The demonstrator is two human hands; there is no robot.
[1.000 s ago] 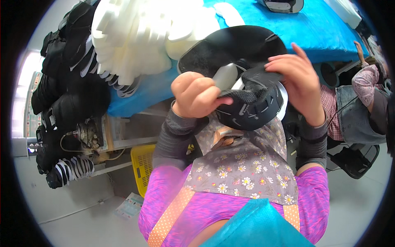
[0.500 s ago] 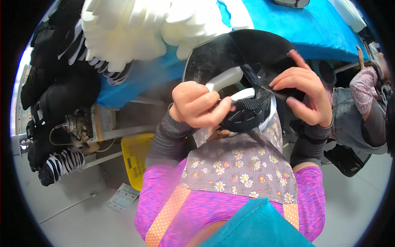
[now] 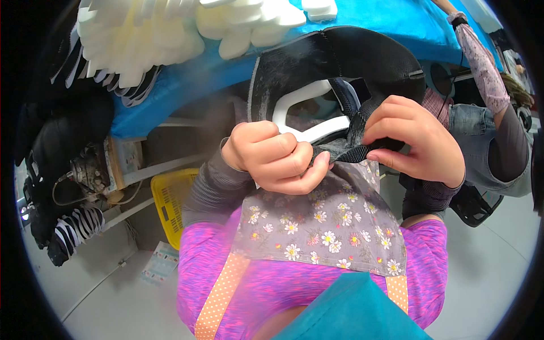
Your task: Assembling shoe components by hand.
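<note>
A large curved black fabric piece (image 3: 368, 54) stands up between my hands, over my flowered apron. Inside its curve sits a white angular frame (image 3: 281, 116), smooth and rigid-looking. My left hand (image 3: 275, 158) is closed at the near edge, with its thumb and forefinger pinched on a black mesh strip (image 3: 356, 154). On the other side, my right hand (image 3: 416, 139) holds the same strip between thumb and fingers, close to the large piece. The strip stretches between the two hands, across the near side of the frame. The left fingertips are partly hidden.
Beyond the work lies a blue-covered table (image 3: 391, 22) with piled white pads (image 3: 141, 39) on its left. Black items with white bands (image 3: 139, 90) hang at its edge. A yellow basket (image 3: 164, 207) stands below left. At the right, a co-worker's arm (image 3: 481, 68) reaches over the table.
The black piece has tilted, exposing more of the white frame. My right hand has lowered, and its spread fingers have closed on the strip. The co-worker's arm now extends over the table.
</note>
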